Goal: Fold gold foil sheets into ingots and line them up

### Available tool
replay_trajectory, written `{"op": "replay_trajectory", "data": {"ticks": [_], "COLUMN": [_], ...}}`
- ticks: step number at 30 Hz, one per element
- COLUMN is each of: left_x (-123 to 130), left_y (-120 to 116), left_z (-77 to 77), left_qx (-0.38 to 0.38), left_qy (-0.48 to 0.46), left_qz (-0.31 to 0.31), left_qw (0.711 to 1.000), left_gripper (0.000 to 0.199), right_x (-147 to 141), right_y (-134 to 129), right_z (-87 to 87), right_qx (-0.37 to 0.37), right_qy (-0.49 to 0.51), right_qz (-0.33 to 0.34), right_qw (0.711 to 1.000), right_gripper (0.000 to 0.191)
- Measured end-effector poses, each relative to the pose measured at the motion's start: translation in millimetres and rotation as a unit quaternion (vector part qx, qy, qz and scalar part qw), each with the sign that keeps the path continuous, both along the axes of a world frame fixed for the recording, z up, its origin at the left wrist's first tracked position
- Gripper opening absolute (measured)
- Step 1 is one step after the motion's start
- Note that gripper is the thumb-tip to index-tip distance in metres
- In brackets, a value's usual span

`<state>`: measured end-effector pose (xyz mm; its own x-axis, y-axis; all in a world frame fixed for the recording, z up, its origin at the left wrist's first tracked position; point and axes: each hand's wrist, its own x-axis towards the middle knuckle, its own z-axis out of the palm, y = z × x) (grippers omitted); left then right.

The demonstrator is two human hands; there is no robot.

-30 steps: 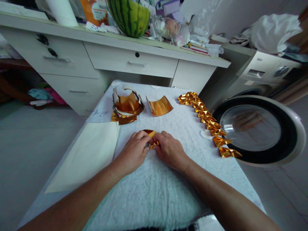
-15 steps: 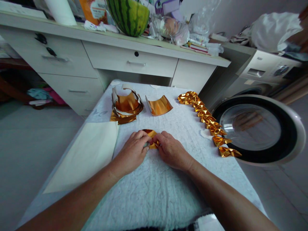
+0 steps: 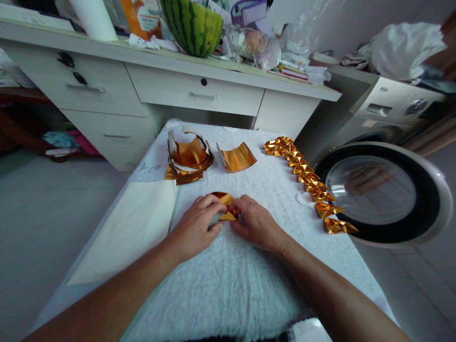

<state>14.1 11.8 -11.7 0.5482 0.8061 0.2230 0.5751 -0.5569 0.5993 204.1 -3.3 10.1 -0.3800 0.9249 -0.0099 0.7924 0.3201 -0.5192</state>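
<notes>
Between my hands lies a sheet of gold foil paper (image 3: 224, 198), its near part bent over and partly hidden by my fingers. My left hand (image 3: 199, 225) presses it with the fingertips on its left side, the thumb a little apart below. At the right side, my right hand (image 3: 254, 221) pinches the paper with curled fingers. Beyond them rests a single curved gold foil sheet (image 3: 238, 157). To its left is a curled stack of gold foil sheets (image 3: 190, 154) with pale backs. A row of folded gold foil pieces (image 3: 302, 171) runs down the right side.
A pale cloth (image 3: 231, 285) covers the table. A flat cream sheet (image 3: 131, 228) lies at the left. Behind stands a white desk with drawers (image 3: 199, 90), bearing a cut watermelon (image 3: 194, 28) and plastic bags. The open round washing machine door (image 3: 370, 190) adjoins the table's right edge.
My left thumb has moved off the foil paper, down and away from the fingers. My right fingers have shifted slightly on it. The view has moved a little.
</notes>
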Motion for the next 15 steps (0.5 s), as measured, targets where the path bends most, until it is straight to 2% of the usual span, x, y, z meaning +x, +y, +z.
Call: {"op": "replay_trajectory", "data": {"ticks": [6,15], "left_x": [-2.3,-0.7], "left_y": [0.0,0.8], "left_z": [1.4,0.6], "left_qx": [0.018,0.018], "left_qy": [0.001,0.029], "left_qz": [-0.012,-0.015], "left_qw": [1.000,0.999], "left_gripper": [0.028,0.017], "right_x": [0.5,-2.9], "right_y": [0.2,-0.6], "right_z": [-1.3,8.3], "right_qx": [0.011,0.024], "right_qy": [0.005,-0.070], "right_qz": [-0.002,0.033], "right_qw": [1.000,0.997], "right_gripper": [0.016,0.015]}}
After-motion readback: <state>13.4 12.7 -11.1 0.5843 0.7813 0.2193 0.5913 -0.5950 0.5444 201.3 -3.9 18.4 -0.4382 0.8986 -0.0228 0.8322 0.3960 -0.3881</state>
